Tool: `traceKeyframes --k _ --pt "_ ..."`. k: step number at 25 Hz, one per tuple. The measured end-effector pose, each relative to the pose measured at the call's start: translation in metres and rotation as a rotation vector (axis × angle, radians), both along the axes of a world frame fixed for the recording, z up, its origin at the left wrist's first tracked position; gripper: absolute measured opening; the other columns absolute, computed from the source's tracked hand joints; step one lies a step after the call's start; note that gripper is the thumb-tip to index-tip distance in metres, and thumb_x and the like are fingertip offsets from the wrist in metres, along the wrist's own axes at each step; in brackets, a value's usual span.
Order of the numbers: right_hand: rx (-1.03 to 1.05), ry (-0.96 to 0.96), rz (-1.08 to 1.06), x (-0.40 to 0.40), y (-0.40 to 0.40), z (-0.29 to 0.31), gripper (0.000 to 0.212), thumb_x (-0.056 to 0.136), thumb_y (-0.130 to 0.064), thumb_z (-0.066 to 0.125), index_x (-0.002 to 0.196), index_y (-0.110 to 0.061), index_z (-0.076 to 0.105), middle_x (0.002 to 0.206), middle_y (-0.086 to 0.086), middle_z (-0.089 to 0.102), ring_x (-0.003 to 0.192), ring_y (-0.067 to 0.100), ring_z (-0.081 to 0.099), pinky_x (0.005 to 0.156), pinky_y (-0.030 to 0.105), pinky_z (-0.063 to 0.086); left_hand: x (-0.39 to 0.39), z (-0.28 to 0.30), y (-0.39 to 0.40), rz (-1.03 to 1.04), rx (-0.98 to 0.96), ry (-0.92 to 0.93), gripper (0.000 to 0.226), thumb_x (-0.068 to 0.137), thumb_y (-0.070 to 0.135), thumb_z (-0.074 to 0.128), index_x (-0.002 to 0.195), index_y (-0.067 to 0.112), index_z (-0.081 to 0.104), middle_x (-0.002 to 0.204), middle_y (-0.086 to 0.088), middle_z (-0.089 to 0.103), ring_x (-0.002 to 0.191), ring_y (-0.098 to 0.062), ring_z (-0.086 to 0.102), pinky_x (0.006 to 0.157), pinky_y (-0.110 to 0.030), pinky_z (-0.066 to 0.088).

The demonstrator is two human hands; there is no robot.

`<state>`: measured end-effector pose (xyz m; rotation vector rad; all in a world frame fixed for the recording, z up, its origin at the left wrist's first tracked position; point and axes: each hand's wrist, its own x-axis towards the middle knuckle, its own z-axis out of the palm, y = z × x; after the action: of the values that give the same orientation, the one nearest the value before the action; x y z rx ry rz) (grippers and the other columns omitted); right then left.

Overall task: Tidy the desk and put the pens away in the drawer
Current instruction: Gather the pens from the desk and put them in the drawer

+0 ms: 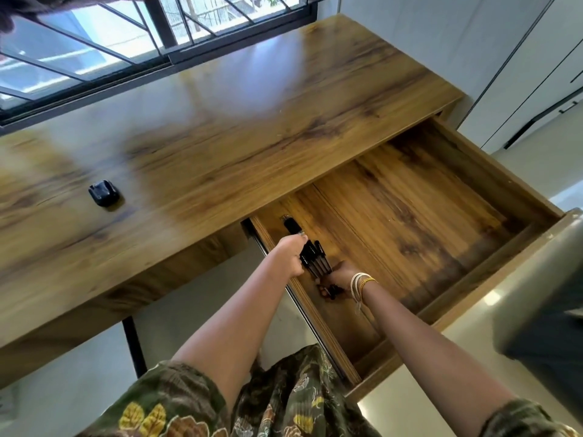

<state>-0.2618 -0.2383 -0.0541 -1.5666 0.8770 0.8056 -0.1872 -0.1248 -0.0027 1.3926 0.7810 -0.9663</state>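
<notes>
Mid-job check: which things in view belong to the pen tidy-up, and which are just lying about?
Part of the job:
- bundle of black pens, held between the left hand and right hand
- open drawer, where the pens are going, at its left end
- desk top

Just lying about:
- small black object on the desk top; what it is I cannot tell
- window behind the desk

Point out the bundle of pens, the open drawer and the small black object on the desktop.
bundle of pens [315, 260]: head view, middle of the black barrels.
open drawer [410, 197]: head view, bare wooden floor.
small black object [104, 192]: head view, its top face.
</notes>
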Motion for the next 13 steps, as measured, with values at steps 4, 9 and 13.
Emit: traceKeyframes --k 4,9,13 --pt "-0.52 -0.085 0.335 -0.001 0.008 0.012 0.026 0.075 -0.012 0.07 0.1 -0.006 0.063 0.092 0.011 0.063 0.081 0.027 0.062 0.061 0.027 0.047 0.001 -0.006 -0.001 -0.044 0.023 -0.001 0.06 0.1 0.022 0.05 0.151 0.003 0.023 0.159 -0.019 0.019 0.148 -0.032 0.019 0.119 -0.05 0.017" --pt "-0.772 -0.147 0.571 -0.006 0.01 0.018 0.02 0.079 -0.015 0.067 0.098 -0.01 0.064 0.101 0.008 0.067 0.094 0.027 0.065 0.066 0.029 0.046 0.0 -0.007 0.0 -0.042 0.016 -0.015 0.061 0.101 0.028 0.048 0.151 0.005 0.023 0.16 -0.019 0.017 0.148 -0.033 0.017 0.119 -0.051 0.015" --pt "-0.828 -0.143 0.616 -0.007 0.004 0.018 0.036 0.078 -0.022 0.069 0.111 -0.01 0.059 0.108 0.009 0.066 0.098 0.028 0.065 0.071 0.032 0.051 0.0 -0.002 -0.001 -0.027 0.022 -0.02 0.062 0.101 0.03 0.048 0.152 0.007 0.022 0.16 -0.018 0.017 0.147 -0.035 0.019 0.118 -0.054 0.018"
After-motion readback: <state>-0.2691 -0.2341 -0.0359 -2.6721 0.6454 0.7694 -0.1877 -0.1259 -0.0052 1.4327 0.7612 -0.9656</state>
